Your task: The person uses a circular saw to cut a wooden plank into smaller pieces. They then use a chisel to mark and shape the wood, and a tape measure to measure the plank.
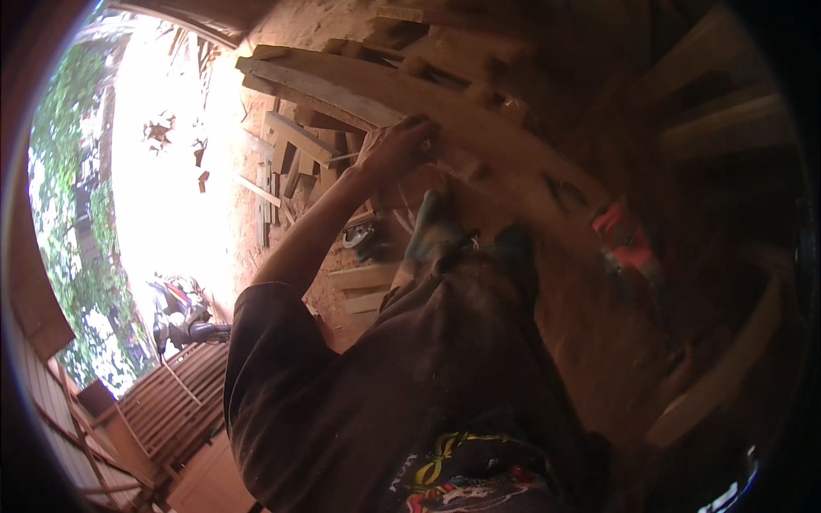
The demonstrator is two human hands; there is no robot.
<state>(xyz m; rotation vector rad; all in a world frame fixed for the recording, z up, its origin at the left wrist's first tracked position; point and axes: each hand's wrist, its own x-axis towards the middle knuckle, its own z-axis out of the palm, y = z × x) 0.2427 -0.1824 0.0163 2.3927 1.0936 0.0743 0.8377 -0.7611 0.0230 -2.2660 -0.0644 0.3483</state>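
My left hand (400, 147) reaches forward over a long, broad wooden plank (505, 128), its fingers curled at the plank's near edge. What the fingers hold, if anything, I cannot make out. A small pale patch (462, 162) shows just right of the hand, blurred. On the right, a red tool (629, 239) rests at or on the plank's dim right part; its exact kind is hard to tell in the shade. My right hand does not show; that side is very dark.
Wood offcuts (299, 141) lie piled beyond and left of the plank. Short boards (363, 278) and a dark-and-silver object (361, 238) lie on the ground near my legs. A motorbike (180, 312) stands at the left beside slatted wood (175, 398). Another board (710, 389) lies at lower right.
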